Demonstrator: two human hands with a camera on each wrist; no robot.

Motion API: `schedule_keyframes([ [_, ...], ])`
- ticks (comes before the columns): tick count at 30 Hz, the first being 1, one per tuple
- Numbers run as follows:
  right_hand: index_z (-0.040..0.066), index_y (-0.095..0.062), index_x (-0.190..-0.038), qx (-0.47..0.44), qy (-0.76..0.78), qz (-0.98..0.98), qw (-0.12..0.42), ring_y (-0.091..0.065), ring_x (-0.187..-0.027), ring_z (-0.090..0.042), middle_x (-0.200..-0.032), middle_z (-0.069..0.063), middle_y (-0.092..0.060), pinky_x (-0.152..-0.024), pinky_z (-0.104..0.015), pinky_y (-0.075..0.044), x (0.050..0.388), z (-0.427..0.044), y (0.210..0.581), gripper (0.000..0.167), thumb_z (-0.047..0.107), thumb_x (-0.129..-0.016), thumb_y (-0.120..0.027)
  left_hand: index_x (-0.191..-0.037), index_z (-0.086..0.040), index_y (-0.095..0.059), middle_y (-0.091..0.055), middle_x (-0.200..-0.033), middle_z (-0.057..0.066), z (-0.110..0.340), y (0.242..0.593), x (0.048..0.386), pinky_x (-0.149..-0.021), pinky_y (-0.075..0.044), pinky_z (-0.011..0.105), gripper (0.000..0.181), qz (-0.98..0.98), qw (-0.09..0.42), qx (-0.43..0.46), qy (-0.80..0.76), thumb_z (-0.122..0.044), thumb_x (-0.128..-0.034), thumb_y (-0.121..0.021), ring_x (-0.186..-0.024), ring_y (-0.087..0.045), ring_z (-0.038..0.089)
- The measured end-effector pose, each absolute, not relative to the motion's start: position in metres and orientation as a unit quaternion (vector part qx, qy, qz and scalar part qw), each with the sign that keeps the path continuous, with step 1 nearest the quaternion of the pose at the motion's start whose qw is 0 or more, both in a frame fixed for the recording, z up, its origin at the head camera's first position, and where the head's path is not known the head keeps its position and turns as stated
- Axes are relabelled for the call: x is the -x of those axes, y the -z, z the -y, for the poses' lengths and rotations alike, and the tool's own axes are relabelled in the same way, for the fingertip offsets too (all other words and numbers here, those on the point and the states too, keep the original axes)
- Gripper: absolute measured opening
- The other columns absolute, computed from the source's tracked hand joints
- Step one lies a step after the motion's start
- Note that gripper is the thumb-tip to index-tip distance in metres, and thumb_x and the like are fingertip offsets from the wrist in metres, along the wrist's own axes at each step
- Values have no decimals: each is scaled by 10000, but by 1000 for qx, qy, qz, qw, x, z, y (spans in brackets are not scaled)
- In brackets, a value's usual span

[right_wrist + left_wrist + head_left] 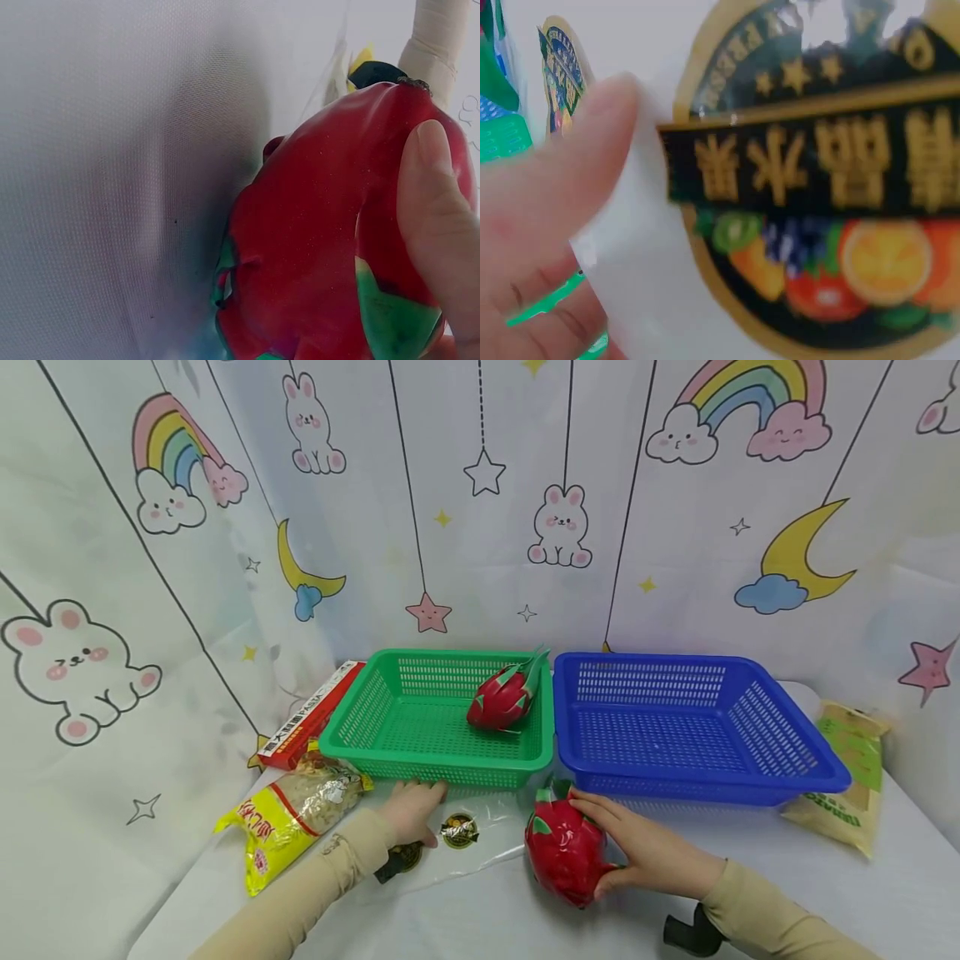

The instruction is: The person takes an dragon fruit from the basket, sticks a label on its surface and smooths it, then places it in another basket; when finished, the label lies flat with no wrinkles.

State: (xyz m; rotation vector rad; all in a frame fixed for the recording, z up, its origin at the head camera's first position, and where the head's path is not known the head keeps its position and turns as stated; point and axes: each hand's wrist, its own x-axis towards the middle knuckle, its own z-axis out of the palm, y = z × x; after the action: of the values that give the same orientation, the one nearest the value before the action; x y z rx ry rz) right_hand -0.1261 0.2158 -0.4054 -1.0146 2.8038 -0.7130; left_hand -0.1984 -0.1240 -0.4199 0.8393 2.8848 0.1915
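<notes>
In the head view, the right hand (651, 853) grips a red dragon fruit (564, 847) with green scales, thumb on its near side and fingers over its top. The right wrist view shows the thumb pressed on the fruit's red skin (307, 225). The left hand (411, 814) rests on a clear plastic bag (491, 827) with round black-and-gold fruit labels, just in front of the green basket. Up close in the left wrist view, thumb and fingers lie by the bag's label (817, 277); whether they pinch the film is unclear.
A green basket (442, 768) holds another dragon fruit (498, 700). Beside it stands a blue basket (705, 785). A yellow snack bag (288, 822) and a red box (311, 714) lie left; a green-and-tan packet (847, 777) lies right.
</notes>
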Motion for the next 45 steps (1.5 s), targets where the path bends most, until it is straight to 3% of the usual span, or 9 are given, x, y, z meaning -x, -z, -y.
schedule_keyframes([
  [7, 71, -272, -1442, 329, 230, -915, 42, -425, -1263, -339, -1456, -117, -334, -902, -453, -471, 126, -216, 405, 1024, 610, -664, -663, -957, -114, -543, -653, -859, 60, 126, 418, 198, -740, -384, 397, 326, -955, 57, -283, -69, -144, -719, -763, -818, -573, 259],
  [16, 73, -275, -1441, 329, 224, -916, 39, -432, -1258, -337, -1450, -118, -342, -900, -459, -472, 126, -216, 405, 1026, 619, -662, -659, -946, -124, -519, -625, -793, 6, 130, 408, 196, -709, -316, 361, 272, -947, 44, -300, -109, -86, -765, -718, -748, -539, 193],
  [22, 55, -271, -1438, 332, 228, -914, 40, -425, -1263, -336, -1453, -121, -335, -908, -461, -466, 126, -216, 404, 1029, 609, -665, -664, -990, -96, -507, -646, -882, 71, 136, 394, 192, -776, -433, 423, 213, -934, 64, -312, -163, -9, -835, -626, -824, -621, 235],
  [26, 38, -272, -1432, 333, 223, -915, 38, -435, -1256, -326, -1449, -125, -340, -907, -449, -470, 126, -216, 404, 1032, 600, -666, -673, -1002, -68, -505, -633, -912, 110, 141, 388, 190, -675, -493, 344, 202, -921, 63, -337, -183, 27, -844, -589, -846, -624, 267],
  [37, 31, -260, -1435, 334, 224, -914, 46, -444, -1248, -320, -1454, -131, -332, -895, -434, -481, 125, -217, 404, 1038, 587, -666, -680, -1015, -82, -497, -620, -962, 115, 150, 380, 183, -708, -492, 348, 182, -915, 54, -334, -221, 4, -872, -569, -892, -606, 263],
  [45, 21, -274, -1426, 343, 204, -916, 39, -442, -1251, -315, -1447, -137, -342, -911, -455, -468, 124, -219, 402, 1029, 607, -675, -664, -1018, -78, -504, -602, -888, 65, 150, 373, 181, -637, -467, 268, 196, -910, 45, -339, -235, -6, -861, -597, -771, -568, 152],
])
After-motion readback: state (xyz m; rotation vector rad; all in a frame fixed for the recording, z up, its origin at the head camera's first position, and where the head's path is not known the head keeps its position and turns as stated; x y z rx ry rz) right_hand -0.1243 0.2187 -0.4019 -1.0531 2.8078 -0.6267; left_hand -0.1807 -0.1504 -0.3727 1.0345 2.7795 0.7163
